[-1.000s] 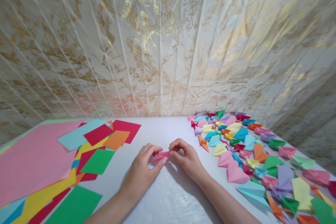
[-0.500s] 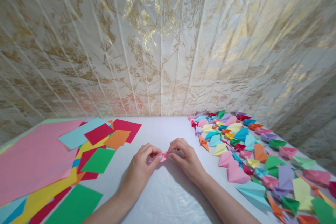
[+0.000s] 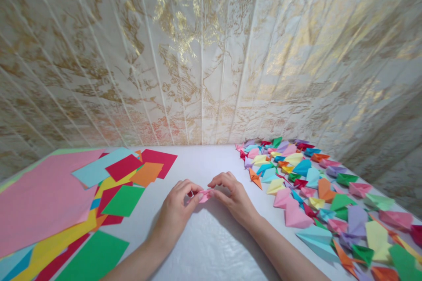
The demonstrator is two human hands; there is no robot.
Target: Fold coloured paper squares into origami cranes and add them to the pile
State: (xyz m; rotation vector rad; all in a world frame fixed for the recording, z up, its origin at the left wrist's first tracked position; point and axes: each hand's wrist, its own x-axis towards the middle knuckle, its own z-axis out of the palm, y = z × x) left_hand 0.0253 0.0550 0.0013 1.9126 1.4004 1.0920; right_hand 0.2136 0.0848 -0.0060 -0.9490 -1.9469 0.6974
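Pink folded paper (image 3: 205,196) is small, sits mid-table between my two hands, just above the white tabletop (image 3: 204,246). Fine creases too small to read; fingers cover part of it.

My left hand (image 3: 180,204) has it pinched, thumb against index, at its left part. My right hand (image 3: 233,195) is at the right end: index arched over, thumb below, tips at or just beside the paper. Can't tell if that side is actually gripping. Both forearms come in from the bottom edge, wrists low, shadows on the tabletop.

Left of me: loose flat stock, overlapping. Nearest is a green sheet (image 3: 123,200), with an orange sheet (image 3: 148,174) behind it and a crimson sheet (image 3: 162,161) farther back. A light blue sheet (image 3: 99,169) lies beyond, under a small red sheet (image 3: 123,167). Big pink sheet (image 3: 42,197) takes the far left, on top of a yellow sheet (image 3: 62,241).

Right of me: dense spread of folded pieces, mixed colours. Closest to my right hand is an orange folded piece (image 3: 255,178); nearer the front, a light blue folded piece (image 3: 318,241).

Backdrop: gold-patterned curtain (image 3: 184,52) behind the table.
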